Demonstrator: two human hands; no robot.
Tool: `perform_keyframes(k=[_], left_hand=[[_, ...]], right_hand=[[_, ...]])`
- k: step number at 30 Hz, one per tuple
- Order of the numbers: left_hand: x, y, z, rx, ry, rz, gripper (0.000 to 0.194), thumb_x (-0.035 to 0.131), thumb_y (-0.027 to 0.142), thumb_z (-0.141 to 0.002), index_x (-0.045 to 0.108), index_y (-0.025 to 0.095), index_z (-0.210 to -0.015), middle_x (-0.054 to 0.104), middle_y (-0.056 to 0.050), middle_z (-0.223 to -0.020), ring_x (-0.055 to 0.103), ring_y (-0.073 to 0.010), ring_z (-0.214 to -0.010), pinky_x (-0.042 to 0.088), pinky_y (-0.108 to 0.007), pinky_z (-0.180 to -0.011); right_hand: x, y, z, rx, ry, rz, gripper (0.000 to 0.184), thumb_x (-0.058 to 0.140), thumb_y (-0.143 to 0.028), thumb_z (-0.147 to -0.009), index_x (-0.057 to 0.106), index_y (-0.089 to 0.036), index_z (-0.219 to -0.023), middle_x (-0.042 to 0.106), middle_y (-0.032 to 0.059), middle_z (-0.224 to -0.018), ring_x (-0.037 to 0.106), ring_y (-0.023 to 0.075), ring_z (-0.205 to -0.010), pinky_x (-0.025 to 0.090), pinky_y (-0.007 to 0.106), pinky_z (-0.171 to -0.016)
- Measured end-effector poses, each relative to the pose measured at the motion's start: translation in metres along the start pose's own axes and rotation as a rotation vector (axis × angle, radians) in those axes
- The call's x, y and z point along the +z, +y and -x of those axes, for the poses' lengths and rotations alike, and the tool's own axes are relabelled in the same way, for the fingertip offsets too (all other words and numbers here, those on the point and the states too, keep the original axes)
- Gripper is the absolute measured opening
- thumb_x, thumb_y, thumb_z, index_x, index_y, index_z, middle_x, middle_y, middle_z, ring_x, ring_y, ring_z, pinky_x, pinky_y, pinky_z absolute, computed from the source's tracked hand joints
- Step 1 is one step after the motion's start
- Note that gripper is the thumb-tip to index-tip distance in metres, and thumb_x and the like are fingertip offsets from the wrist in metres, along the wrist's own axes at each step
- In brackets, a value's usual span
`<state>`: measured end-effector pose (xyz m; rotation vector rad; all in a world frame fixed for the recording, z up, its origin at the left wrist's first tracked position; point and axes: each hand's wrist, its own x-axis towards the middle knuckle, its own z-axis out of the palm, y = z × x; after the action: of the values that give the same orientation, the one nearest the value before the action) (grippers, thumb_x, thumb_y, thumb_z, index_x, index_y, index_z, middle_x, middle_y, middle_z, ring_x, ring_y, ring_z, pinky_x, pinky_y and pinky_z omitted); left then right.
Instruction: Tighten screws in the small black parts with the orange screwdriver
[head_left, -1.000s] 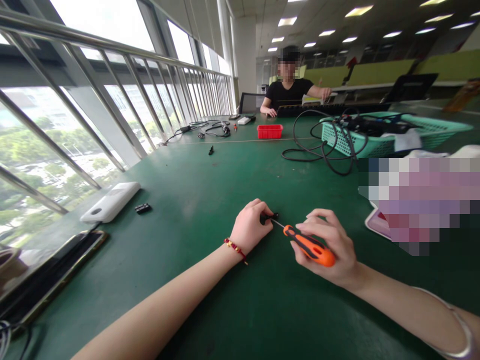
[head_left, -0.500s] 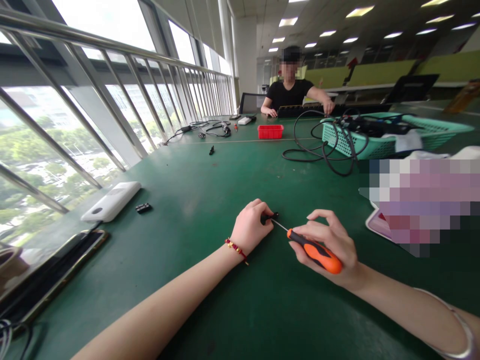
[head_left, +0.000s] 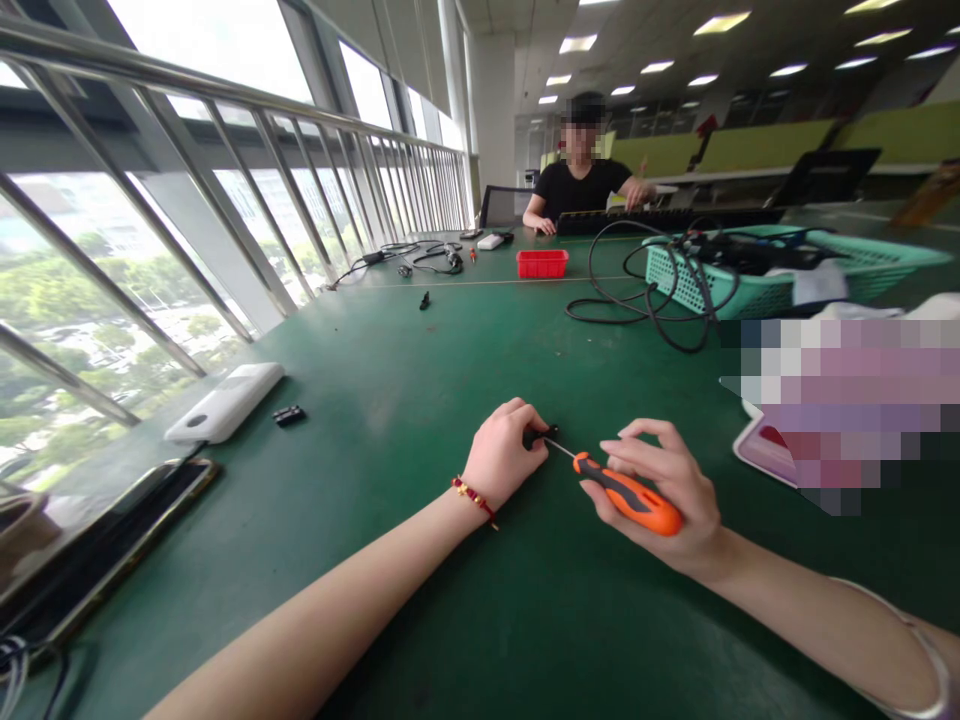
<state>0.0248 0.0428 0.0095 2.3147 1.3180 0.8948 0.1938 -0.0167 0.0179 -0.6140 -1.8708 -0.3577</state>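
Note:
My left hand (head_left: 507,446) rests on the green table (head_left: 360,470), its thumb and fingers pinched on a small black part (head_left: 534,437). Fingers cover much of that part, so its kind cannot be made out. In my right hand (head_left: 671,495) lies a screwdriver (head_left: 631,498) with an orange and dark grey handle. Its thin metal shaft points left and its tip meets the black part. The thumb supports the handle from below, while the index and other fingers are partly lifted off it.
At left lie a white power bank (head_left: 225,403), a phone (head_left: 112,550) and a small black piece (head_left: 289,415). Farther back are a red bin (head_left: 542,264), cables (head_left: 442,258) and a turquoise basket (head_left: 757,290) with cords. A person (head_left: 581,185) sits opposite.
The screwdriver handle has turned between my right fingers, which have loosened and shifted on it. My left hand and the black part stay in place. The person opposite has moved one hand.

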Motion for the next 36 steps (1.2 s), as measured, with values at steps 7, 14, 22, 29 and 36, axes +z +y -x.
perform_keyframes(k=[7, 14, 22, 29, 36], left_hand=[[-0.001, 0.0014, -0.0003, -0.009, -0.003, -0.002, 0.01, 0.054, 0.008, -0.066, 0.056, 0.017, -0.069, 0.059, -0.001, -0.08, 0.056, -0.0151, -0.077, 0.046, -0.026, -0.069], [-0.0003, 0.0004, -0.0004, -0.009, -0.002, -0.001, 0.009, 0.054, 0.009, -0.065, 0.056, 0.017, -0.069, 0.059, -0.001, -0.08, 0.056, -0.015, -0.077, 0.047, -0.026, -0.069], [-0.0013, 0.0008, -0.0008, -0.003, -0.003, 0.006, 0.01, 0.054, 0.009, -0.065, 0.056, 0.017, -0.069, 0.059, -0.001, -0.08, 0.056, -0.0152, -0.077, 0.046, -0.026, -0.07], [-0.0002, -0.0005, -0.0006, 0.007, 0.006, -0.001, 0.009, 0.054, 0.009, -0.066, 0.055, 0.017, -0.069, 0.058, -0.001, -0.079, 0.056, -0.0146, -0.076, 0.046, -0.026, -0.069], [-0.0002, -0.002, 0.0, 0.004, 0.004, -0.003, 0.01, 0.055, 0.009, -0.066, 0.057, 0.017, -0.07, 0.059, -0.001, -0.081, 0.056, -0.0148, -0.077, 0.047, -0.026, -0.07]], right_hand=[[0.0003, 0.0002, -0.0002, 0.018, -0.014, -0.015, 0.047, 0.064, -0.013, -0.072, 0.046, -0.02, -0.114, 0.066, 0.0015, -0.077, 0.061, 0.0149, -0.062, 0.05, 0.039, -0.068], [0.0003, -0.0003, -0.0004, 0.039, -0.017, -0.042, 0.047, 0.064, -0.014, -0.071, 0.045, -0.021, -0.113, 0.062, -0.0003, -0.074, 0.059, 0.0143, -0.06, 0.05, 0.038, -0.067], [-0.0002, -0.0001, -0.002, -0.01, -0.015, -0.017, 0.046, 0.065, -0.012, -0.07, 0.047, -0.02, -0.112, 0.065, 0.0024, -0.078, 0.06, 0.0159, -0.063, 0.051, 0.038, -0.068], [-0.0002, 0.0009, -0.0002, 0.053, -0.025, -0.04, 0.043, 0.062, -0.014, -0.072, 0.045, -0.022, -0.111, 0.063, -0.0003, -0.075, 0.059, 0.0147, -0.063, 0.049, 0.037, -0.067], [-0.0015, -0.0006, -0.0012, 0.008, -0.02, -0.019, 0.045, 0.066, -0.012, -0.07, 0.047, -0.02, -0.11, 0.064, 0.0003, -0.073, 0.059, 0.0158, -0.063, 0.049, 0.038, -0.069]])
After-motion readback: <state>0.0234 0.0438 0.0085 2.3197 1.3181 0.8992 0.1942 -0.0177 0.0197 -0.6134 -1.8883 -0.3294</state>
